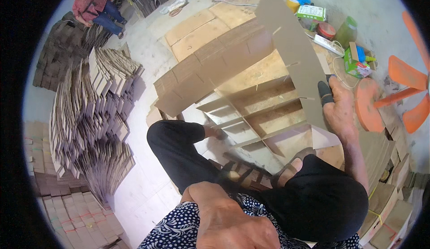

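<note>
My right hand (pixel 339 105), with dark covers on its fingertips, grips the right edge of a long slotted cardboard strip (pixel 286 38). The strip slants up and away toward the far side. Beneath and beside it, crossed cardboard dividers (pixel 273 108) form a grid with open cells, near my sandalled feet. The strip's lower end lies by the grid's right side; whether its slots are engaged I cannot tell. Close to my body at the bottom is my left hand (pixel 237 226), back upward; its fingers run out of the picture.
A row of slotted cardboard strips (pixel 215 63) stands beyond the grid. Fanned cardboard stacks (pixel 89 119) cover the left. At the right are an orange fan (pixel 407 92), a power strip (pixel 328 44) with a cable, and a green bottle (pixel 347 30). Another person (pixel 96 9) stands far left.
</note>
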Tool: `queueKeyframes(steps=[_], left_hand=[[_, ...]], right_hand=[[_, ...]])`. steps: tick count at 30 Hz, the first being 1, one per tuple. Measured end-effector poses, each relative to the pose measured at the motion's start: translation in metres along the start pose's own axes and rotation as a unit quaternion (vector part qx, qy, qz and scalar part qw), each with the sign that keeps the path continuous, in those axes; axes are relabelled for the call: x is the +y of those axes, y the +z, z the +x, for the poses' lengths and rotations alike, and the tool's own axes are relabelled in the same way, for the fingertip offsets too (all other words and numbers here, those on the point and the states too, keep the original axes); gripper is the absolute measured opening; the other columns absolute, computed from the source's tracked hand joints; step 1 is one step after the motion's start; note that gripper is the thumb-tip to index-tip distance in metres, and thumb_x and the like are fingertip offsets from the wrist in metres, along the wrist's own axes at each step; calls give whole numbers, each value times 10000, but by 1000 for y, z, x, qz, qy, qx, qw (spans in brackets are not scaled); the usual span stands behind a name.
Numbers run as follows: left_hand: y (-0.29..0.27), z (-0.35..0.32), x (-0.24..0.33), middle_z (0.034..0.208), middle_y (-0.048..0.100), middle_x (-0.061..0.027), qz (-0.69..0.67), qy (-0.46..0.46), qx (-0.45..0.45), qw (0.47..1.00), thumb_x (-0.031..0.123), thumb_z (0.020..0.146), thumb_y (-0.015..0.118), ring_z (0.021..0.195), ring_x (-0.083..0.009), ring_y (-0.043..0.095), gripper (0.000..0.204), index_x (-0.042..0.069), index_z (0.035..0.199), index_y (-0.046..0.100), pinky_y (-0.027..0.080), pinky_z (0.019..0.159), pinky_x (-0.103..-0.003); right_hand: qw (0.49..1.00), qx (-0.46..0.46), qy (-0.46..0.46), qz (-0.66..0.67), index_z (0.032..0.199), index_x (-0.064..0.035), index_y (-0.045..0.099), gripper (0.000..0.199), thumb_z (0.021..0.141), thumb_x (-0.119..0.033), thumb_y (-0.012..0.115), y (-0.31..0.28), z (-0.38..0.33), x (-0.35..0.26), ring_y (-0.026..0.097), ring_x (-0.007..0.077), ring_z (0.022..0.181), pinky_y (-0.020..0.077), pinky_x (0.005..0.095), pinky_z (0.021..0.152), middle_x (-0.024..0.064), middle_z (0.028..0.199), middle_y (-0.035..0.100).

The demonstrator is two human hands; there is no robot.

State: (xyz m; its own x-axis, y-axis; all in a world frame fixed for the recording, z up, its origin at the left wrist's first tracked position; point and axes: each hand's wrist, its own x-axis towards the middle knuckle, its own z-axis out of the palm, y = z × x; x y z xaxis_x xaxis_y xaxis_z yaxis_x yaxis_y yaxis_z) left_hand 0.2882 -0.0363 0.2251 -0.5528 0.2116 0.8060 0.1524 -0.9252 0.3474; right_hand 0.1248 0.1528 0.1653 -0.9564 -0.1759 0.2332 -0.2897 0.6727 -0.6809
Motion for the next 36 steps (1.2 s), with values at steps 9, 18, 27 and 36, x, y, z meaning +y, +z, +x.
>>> queueKeyframes(steps=[9, 18, 27, 36], left_hand=[[-5, 4, -6, 685, 544, -185, -9, -31, -15, 999, 316, 965, 400, 457, -219, 507, 331, 36, 938, 575, 375, 387, -326], [-26, 15, 10, 698, 548, -200, 59, -103, -62, 991, 324, 962, 398, 473, -233, 521, 375, 1, 912, 582, 392, 403, -335], [-4, 21, 14, 578, 531, -87, 254, -70, 11, 965, 307, 972, 421, 419, -136, 475, 309, 91, 864, 614, 325, 335, -279], [-24, 5, 9, 684, 605, -132, 11, 63, -16, 998, 288, 952, 417, 509, -263, 575, 343, 12, 885, 609, 485, 429, -325]], right_hand=[[1000, 8, -9, 11, 879, 0, 457, 176, 718, 44, 511, 6, -4, 9, 529, 467, 754, 436, 443, 652, 280, 754, 539], [999, 23, -22, -2, 874, 1, 460, 133, 757, 21, 520, 3, -5, 11, 523, 476, 787, 425, 471, 661, 291, 764, 539], [999, 19, -27, 2, 893, -5, 474, 118, 787, -6, 527, 4, -8, 13, 528, 460, 763, 434, 436, 646, 285, 761, 537], [998, 13, -10, -63, 988, -31, 486, 254, 752, 22, 564, -2, -19, 35, 567, 447, 848, 459, 429, 705, 256, 871, 592]])
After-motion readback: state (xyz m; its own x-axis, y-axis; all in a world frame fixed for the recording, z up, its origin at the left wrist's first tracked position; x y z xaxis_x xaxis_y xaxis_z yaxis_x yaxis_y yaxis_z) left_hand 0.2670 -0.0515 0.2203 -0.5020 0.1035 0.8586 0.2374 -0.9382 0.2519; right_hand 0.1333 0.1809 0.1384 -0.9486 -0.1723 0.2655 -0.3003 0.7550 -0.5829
